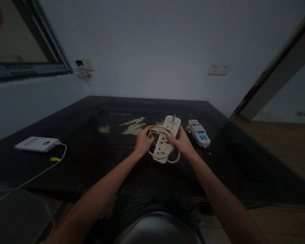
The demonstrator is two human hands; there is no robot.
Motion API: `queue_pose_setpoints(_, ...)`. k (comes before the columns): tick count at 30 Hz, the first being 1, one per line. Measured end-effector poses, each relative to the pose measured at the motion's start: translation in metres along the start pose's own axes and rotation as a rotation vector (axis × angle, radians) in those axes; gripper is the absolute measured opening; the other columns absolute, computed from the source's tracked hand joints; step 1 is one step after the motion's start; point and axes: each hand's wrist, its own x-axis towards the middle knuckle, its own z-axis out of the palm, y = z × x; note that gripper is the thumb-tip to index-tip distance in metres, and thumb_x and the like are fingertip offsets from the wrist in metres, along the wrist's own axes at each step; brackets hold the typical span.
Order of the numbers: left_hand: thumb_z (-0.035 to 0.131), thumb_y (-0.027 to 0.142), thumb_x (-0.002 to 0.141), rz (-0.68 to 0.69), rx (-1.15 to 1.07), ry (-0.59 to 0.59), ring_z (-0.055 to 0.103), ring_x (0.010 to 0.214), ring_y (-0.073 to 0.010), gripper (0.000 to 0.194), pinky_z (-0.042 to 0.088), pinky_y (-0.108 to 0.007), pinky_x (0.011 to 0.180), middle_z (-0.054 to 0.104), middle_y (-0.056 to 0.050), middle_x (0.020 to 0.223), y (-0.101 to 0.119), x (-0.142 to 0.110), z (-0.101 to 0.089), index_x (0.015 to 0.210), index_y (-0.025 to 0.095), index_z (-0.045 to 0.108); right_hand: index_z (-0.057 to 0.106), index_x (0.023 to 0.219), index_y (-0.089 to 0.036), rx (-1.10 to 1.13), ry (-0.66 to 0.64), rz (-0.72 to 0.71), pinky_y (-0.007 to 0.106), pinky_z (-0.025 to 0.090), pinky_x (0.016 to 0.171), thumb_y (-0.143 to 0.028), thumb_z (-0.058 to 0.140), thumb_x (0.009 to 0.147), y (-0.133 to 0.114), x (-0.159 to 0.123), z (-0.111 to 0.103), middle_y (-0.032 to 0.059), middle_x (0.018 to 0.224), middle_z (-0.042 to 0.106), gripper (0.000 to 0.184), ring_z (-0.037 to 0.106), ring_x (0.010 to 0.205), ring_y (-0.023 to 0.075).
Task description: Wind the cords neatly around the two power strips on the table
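Observation:
A cream power strip with its cord coiled around it lies on the dark table, held between both hands. My left hand grips the coiled cord on the strip's left side, fingers curled. On the strip's right side, my right hand has its fingers closed on the strip and the cord loops. A loop of cord hangs off the strip's near end.
A small white adapter with a blue face lies just right of the strip. A white box with a cable rests at the table's left. Wall sockets sit on the back wall, more in the left corner.

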Motion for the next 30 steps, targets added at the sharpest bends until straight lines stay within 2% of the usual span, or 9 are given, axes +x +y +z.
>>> queue_pose_setpoints(7,0.055,0.001,0.064,-0.05,0.011,-0.046,0.066,0.086,-0.0191,0.045,0.049,-0.028,0.077,0.071,-0.005,0.098,-0.002,0.001,-0.001,0.105,0.015,0.065,0.046,0.109,-0.022,-0.043,0.064,0.028,0.048,0.05,0.093,-0.026,0.077,0.061,-0.001,0.003,-0.004,0.0103,0.114,0.063,0.057,0.063,0.104,0.0272)
queue_pose_setpoints(12,0.063,0.007,0.061,-0.319,-0.189,-0.163,0.065,0.072,-0.0194,0.034,0.05,-0.03,0.071,0.072,-0.005,0.081,-0.014,0.006,-0.003,0.094,0.013,0.071,0.047,0.106,-0.023,-0.066,0.053,-0.002,0.047,0.05,0.093,-0.025,0.077,0.06,0.002,0.004,-0.013,0.0083,0.109,0.065,0.055,0.064,0.101,0.0263)
queue_pose_setpoints(17,0.07,0.017,0.063,-0.375,-0.358,-0.271,0.067,0.075,-0.0201,0.026,0.05,-0.032,0.075,0.073,-0.007,0.084,-0.016,0.0,0.004,0.089,0.012,0.072,0.046,0.107,-0.023,-0.082,0.091,-0.016,0.046,0.051,0.091,-0.028,0.076,0.062,0.004,0.006,-0.021,0.0089,0.11,0.065,0.055,0.064,0.1,0.0259)
queue_pose_setpoints(21,0.073,0.029,0.067,-0.362,-0.416,-0.212,0.067,0.079,-0.0219,0.027,0.049,-0.034,0.079,0.074,-0.008,0.087,-0.019,-0.004,0.009,0.09,0.013,0.072,0.045,0.108,-0.023,-0.091,0.049,-0.065,0.045,0.048,0.097,-0.028,0.076,0.062,0.007,0.006,-0.02,0.0084,0.113,0.064,0.055,0.062,0.105,0.0251)
queue_pose_setpoints(25,0.068,0.031,0.073,-0.325,-0.381,-0.137,0.065,0.087,-0.0239,0.026,0.048,-0.035,0.082,0.073,-0.008,0.092,-0.023,-0.002,0.01,0.092,0.014,0.071,0.043,0.107,-0.023,-0.082,0.026,-0.11,0.045,0.048,0.096,-0.026,0.076,0.062,0.011,0.006,-0.015,0.0079,0.112,0.062,0.055,0.061,0.105,0.0245)
queue_pose_setpoints(30,0.062,0.031,0.077,-0.283,-0.359,-0.05,0.063,0.092,-0.0239,0.025,0.046,-0.035,0.086,0.072,-0.007,0.096,-0.017,0.001,0.008,0.095,0.015,0.07,0.043,0.105,-0.023,-0.102,0.093,-0.105,0.045,0.047,0.096,-0.026,0.075,0.062,0.012,0.008,-0.012,0.0081,0.11,0.062,0.054,0.062,0.102,0.0239)
